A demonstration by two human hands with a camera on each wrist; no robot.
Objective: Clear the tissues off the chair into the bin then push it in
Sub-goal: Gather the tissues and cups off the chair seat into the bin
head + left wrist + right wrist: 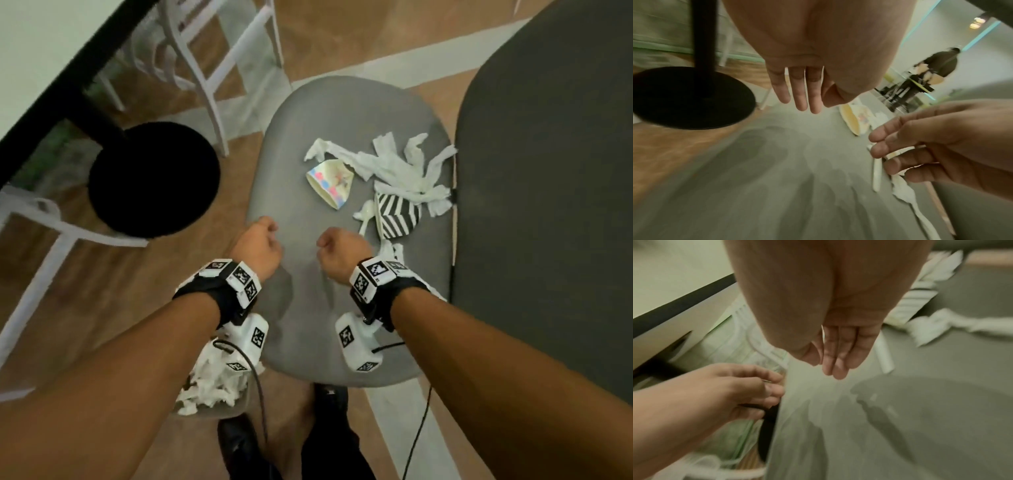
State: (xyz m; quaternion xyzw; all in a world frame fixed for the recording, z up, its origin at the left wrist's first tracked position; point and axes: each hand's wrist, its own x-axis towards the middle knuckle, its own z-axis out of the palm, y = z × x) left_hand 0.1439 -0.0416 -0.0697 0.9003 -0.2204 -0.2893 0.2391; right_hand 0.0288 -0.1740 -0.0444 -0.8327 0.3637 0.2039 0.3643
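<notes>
hands loosely open, empty, above chair beside tissues

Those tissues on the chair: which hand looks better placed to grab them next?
Probably the right hand: it hangs empty beside the tissues, which lie on the seat's right half. The left hand, also empty, is farther away.

Dim, warm indoor light throughout, with soft overlapping shadows on the grey chair seat. Heavy motion blur in both wrist views (worst toward the lower edges). Strong wide-angle bending at the borders of the head view.
</notes>
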